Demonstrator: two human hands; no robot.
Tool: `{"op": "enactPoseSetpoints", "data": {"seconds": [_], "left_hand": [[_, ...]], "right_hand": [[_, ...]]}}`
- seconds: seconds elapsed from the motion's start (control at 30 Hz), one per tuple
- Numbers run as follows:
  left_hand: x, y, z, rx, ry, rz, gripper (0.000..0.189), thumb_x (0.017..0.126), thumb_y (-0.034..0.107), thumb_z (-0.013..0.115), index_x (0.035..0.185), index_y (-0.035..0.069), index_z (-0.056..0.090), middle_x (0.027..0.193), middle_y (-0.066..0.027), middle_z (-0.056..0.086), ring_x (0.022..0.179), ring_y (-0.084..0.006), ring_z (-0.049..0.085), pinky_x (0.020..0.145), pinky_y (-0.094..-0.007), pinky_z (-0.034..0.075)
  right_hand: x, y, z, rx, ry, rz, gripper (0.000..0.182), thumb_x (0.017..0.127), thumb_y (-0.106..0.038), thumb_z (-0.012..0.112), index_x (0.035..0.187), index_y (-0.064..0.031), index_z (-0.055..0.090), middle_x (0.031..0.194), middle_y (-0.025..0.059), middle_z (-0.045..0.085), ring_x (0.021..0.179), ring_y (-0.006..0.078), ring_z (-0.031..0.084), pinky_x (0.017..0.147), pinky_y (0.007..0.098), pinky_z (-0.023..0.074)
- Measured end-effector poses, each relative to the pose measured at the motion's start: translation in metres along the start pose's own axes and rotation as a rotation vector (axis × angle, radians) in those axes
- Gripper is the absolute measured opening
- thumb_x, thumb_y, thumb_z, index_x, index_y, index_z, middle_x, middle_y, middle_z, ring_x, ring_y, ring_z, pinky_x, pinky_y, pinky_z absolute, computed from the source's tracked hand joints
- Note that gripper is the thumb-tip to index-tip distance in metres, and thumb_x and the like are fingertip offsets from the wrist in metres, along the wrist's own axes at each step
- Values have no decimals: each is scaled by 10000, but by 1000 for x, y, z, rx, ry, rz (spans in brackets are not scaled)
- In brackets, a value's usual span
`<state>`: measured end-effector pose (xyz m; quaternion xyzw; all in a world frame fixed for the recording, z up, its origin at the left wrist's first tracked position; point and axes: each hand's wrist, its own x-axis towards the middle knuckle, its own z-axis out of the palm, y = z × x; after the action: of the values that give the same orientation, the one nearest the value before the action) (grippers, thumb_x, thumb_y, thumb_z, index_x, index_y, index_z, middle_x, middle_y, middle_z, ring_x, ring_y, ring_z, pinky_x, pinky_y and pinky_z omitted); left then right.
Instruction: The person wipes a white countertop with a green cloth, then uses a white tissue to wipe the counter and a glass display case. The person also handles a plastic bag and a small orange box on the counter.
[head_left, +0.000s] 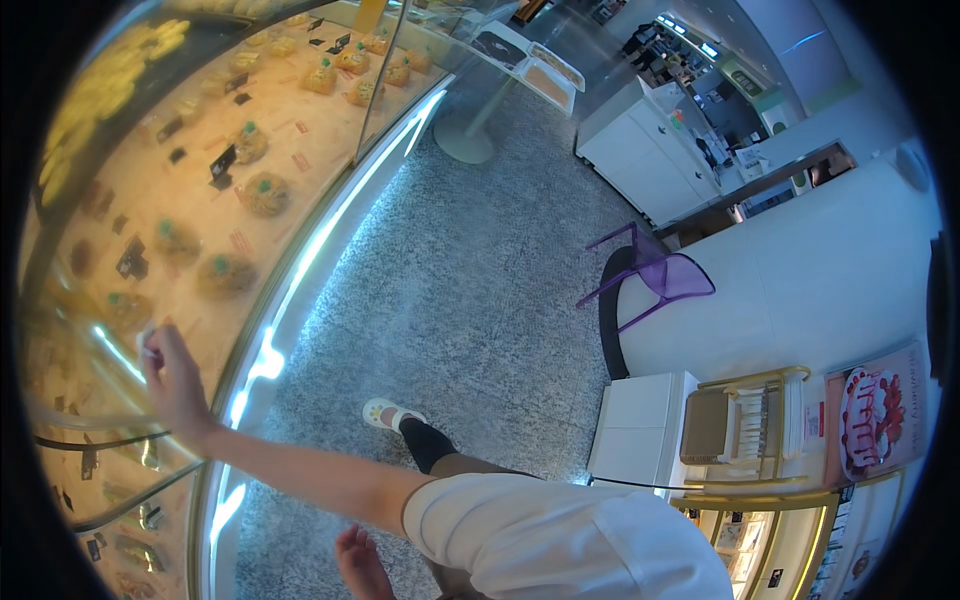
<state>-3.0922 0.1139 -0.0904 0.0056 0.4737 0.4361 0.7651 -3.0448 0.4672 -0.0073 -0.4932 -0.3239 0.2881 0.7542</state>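
Observation:
One hand reaches out over the glass display case (300, 202) at the left, its fingers curled around a small white thing, perhaps a cloth or tissue; I take it for my left hand (174, 382). Beyond the glass, wrapped baked goods (265, 193) with green ties lie on a pale surface among small black signs (222, 166). Low in the picture, my right hand (362, 562) hangs above the floor with its fingers partly bent; no object shows in it. Part of that hand is cut off by the lower edge.
A purple chair (671, 277) stands by the white curved wall at the right. Below it are a white cabinet (637, 420) and a lit shelf case (750, 540). A round-based stand (465, 141) holds trays near the top. Grey speckled floor (480, 300) runs between.

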Motion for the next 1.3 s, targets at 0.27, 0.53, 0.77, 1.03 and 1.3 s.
{"op": "enactPoseSetpoints", "data": {"seconds": [0.27,0.53,0.77,1.03,1.3], "left_hand": [[-2,5,11,-58,-8,-31,268,819,43,537,1082,63,589,1147,-88,618,1010,-202,584,888,-312,469],[-22,10,-5,-109,104,5,282,798,-9,507,1063,35,592,1153,-122,628,1022,-210,606,917,-323,470],[-33,2,1,-131,127,7,273,805,-8,505,1062,38,586,1159,-113,621,1026,-197,601,906,-316,459],[-52,-5,-26,-150,136,56,289,808,-8,483,1078,28,580,1164,-109,619,1016,-183,594,913,-312,453],[-71,-20,-42,-238,130,82,281,823,-14,473,1080,23,581,1139,-103,618,1021,-179,580,922,-309,448]], "right_hand": [[-48,148,-38,-409,-27,231,82,878,-28,523,850,-33,447,793,140,477,703,307,479,665,393,425],[-36,69,-15,-226,-25,-63,154,797,97,590,856,-6,492,873,103,543,734,205,544,683,324,454],[-69,93,-36,-78,-200,348,138,837,50,645,894,-2,531,847,88,619,718,149,596,703,281,493],[-87,66,3,-227,6,61,107,816,33,671,877,3,587,840,80,623,758,181,586,711,314,490],[-38,43,-33,-234,-57,84,129,884,-31,680,897,2,557,842,57,599,752,127,556,684,266,475]]}}
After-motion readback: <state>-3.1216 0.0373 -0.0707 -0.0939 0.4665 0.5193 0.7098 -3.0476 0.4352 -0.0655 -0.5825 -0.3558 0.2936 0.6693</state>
